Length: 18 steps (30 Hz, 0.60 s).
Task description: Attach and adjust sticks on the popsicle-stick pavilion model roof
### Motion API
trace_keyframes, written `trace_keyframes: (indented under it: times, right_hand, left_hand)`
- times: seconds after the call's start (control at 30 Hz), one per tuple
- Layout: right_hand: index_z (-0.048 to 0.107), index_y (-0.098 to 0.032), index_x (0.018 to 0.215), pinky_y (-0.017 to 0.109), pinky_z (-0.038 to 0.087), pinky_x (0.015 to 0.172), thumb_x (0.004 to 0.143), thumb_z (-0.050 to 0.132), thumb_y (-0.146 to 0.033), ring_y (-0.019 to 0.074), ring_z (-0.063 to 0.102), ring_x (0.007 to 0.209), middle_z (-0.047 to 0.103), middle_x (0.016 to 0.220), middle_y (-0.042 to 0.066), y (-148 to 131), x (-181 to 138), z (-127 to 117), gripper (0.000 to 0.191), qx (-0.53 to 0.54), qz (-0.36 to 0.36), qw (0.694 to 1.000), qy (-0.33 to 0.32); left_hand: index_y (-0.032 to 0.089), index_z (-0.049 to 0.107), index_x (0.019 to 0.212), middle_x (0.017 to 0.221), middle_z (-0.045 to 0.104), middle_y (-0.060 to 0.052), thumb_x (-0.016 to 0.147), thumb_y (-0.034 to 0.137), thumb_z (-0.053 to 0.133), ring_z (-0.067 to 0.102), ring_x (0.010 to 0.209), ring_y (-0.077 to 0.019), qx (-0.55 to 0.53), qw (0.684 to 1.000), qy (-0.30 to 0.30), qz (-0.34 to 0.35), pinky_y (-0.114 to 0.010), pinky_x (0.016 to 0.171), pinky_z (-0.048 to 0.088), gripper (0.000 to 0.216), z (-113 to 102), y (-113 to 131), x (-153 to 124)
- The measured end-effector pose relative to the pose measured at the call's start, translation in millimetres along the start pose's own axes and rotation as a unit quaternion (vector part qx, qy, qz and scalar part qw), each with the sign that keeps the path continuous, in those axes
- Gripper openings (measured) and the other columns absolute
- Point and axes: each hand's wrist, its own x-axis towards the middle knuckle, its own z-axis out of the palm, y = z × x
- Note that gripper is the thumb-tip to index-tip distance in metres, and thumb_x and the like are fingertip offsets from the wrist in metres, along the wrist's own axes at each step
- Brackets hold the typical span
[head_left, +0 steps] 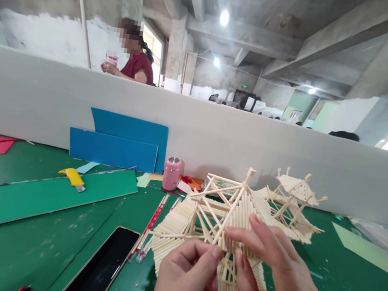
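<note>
A model roof built of thin pale wooden sticks (206, 210) is raised over the green table mat (37, 243), near the front edge. My left hand (184, 280) pinches a stick at the model's lower middle, fingers closed around it. My right hand (278, 284) grips the model's right panel, fingertips pressed on the sticks. A second, smaller stick model (295, 199) stands just behind, to the right.
A black phone (102, 268) lies flat at the front left, wrapped chopsticks (151, 224) beside it. A yellow utility knife (73, 178), a pink cylinder (171, 173) and blue sheets (121, 147) sit before a white partition (22, 95). A person in a red shirt (136, 66) stands beyond it.
</note>
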Motion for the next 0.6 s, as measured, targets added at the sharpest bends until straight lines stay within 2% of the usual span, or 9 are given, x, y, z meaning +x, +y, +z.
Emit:
trace_keyframes:
  times: [0.6]
  right_hand:
    - [0.034,-0.008,0.13,0.029,0.047,0.08,0.073,0.05,-0.001,0.0149,0.056,0.089,0.067,0.093,0.006,1.2,-0.9,-0.2,0.06,0.002,-0.009,1.0,0.001]
  left_hand:
    - [0.014,0.061,0.054,0.039,0.051,0.005,0.055,0.033,0.078,0.035,0.039,-0.0028,0.018,1.0,-0.018,-0.006,-0.016,0.043,0.025,0.025,-4.9,0.2,2.8]
